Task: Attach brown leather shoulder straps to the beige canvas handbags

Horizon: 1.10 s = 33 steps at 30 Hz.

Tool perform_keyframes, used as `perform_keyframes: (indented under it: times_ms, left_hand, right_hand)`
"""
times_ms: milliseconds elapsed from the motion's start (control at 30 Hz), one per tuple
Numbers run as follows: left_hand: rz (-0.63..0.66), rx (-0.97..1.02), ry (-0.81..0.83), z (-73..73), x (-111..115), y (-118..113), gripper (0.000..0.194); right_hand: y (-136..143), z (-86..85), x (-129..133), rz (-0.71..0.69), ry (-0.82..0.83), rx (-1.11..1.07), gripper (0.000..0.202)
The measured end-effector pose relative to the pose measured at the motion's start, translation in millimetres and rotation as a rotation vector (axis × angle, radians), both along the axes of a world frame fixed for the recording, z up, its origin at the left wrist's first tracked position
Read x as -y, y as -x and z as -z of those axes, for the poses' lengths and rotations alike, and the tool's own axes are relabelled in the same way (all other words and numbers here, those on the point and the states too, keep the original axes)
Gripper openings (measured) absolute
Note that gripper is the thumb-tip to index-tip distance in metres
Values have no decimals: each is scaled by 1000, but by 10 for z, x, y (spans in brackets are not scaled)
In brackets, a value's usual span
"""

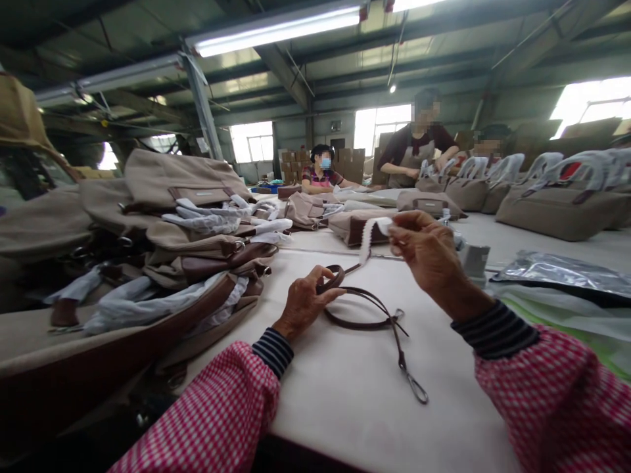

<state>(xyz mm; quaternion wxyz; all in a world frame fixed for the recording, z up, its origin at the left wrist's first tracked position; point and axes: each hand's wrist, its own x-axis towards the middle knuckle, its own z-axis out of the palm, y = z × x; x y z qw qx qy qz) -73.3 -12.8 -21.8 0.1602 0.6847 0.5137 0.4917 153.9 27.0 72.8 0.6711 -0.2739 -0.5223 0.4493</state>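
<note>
A thin dark brown strap (362, 324) lies in loops on the white table (345, 401), with a metal clip (417, 387) at its near end. My left hand (306, 299) is closed on a coiled part of this strap, thumb and fingers around the coil. Raised to the right of it, my right hand (426, 253) pinches a white piece. From those fingertips a white strip (365, 242) with a jagged edge hangs down toward the strap's far end. Whether strip and strap are joined is too small to tell.
Beige bags (182, 174) with wrapped handles are piled high on the left. More finished bags (562, 210) stand at the back right. Plastic packaging (566, 276) lies on the right. Several people are across the table, one person (419, 148) standing.
</note>
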Motion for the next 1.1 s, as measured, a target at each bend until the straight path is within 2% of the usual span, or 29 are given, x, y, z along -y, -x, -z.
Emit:
perform_keyframes:
  times_ms: [67,100,167,233,267,333,433,600,667,767,833,967,1100]
  left_hand:
    - [35,95,24,-54,9,26,30]
    - [52,200,44,-87,10,50,28]
    - [76,475,70,-150,-3,116,29]
    - [85,711,63,-195,-37,197,31]
    - [88,788,53,-207,-57,236,32]
    - [97,868,46,-214,-93,296,37]
    - [142,966,83,-202,-113,324,42]
    - [244,1084,134,-221,-76,307,42]
    - [277,1123,141,-247,-59,325,40]
    - [314,1177,144,-283,-44,377,39]
    - [329,1208,141,-297,-41,411,39]
    - [335,1241,141,-295,-48,439,38]
    - [307,1258,150,-293,-49,425,31]
  right_hand:
    - [-228,42,-209,162,7,72,27]
    - [-329,107,-303,234,31,216,24]
    - [-483,306,-452,332,71,684,16]
    - [-567,538,-540,353,70,1097,14]
    - [-587,641,-561,345,57,1225,13]
    - [-595,789,-569,324,24,1349,14]
    - [-556,837,-518,354,-47,1503,18]
    - [-349,633,-319,483,-168,1602,26]
    - [-214,553,-215,374,-187,1541,29]
    - [4,532,-69,-52,-173,1422,35]
    - [126,577,12,-206,-183,1427,29]
    - [205,585,140,-177,-216,1477,15]
    - [6,305,339,-181,-206,1399,21]
